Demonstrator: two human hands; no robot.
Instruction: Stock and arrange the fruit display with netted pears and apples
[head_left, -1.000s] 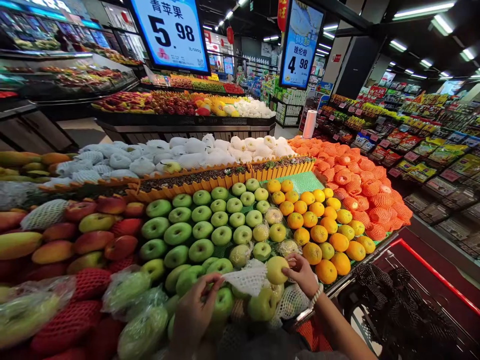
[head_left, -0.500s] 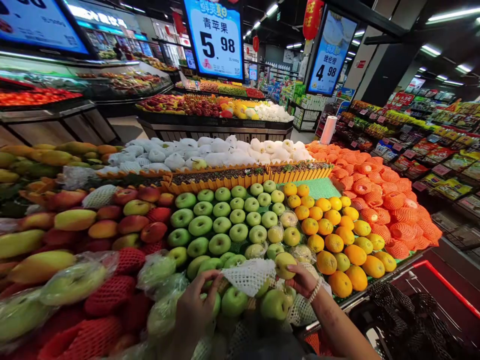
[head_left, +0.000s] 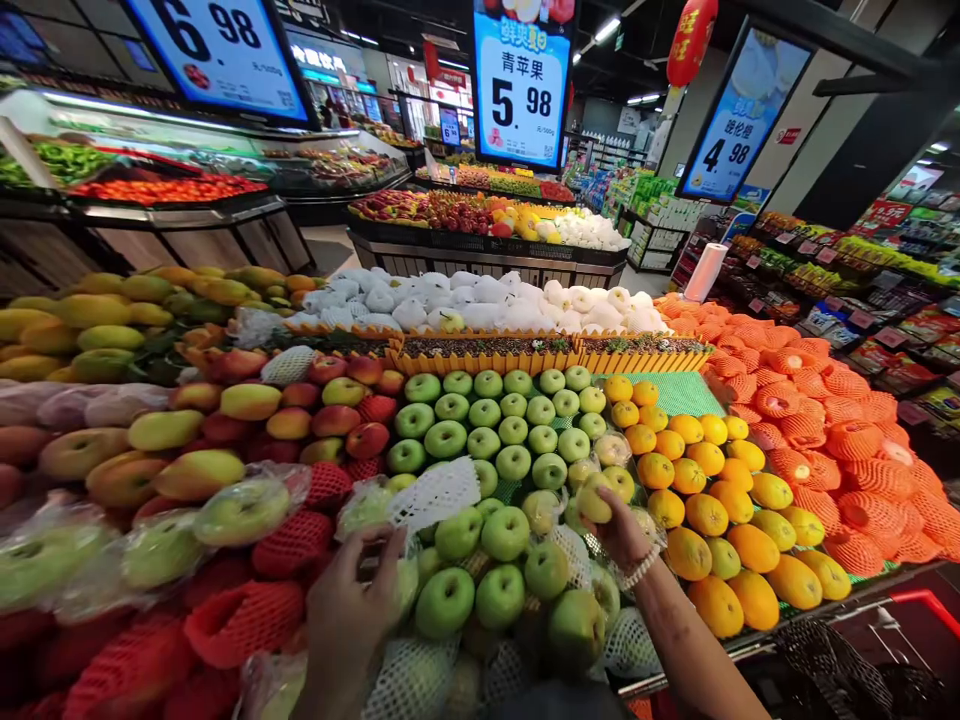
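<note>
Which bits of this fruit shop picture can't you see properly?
All in the head view:
Right side of the pale apple: hidden by the right hand.
Forearm behind the left hand: cut off by the bottom edge.
Top of the left price screen: cut off by the top edge.
Writing on the right-hand shelf packets: too small and blurred.

Bare left hand (head_left: 354,598), fingers (head_left: 389,562) bent into a pinch; bare right hand (head_left: 627,535) curled in a grip, its forearm (head_left: 686,635) slanting inward.
</note>
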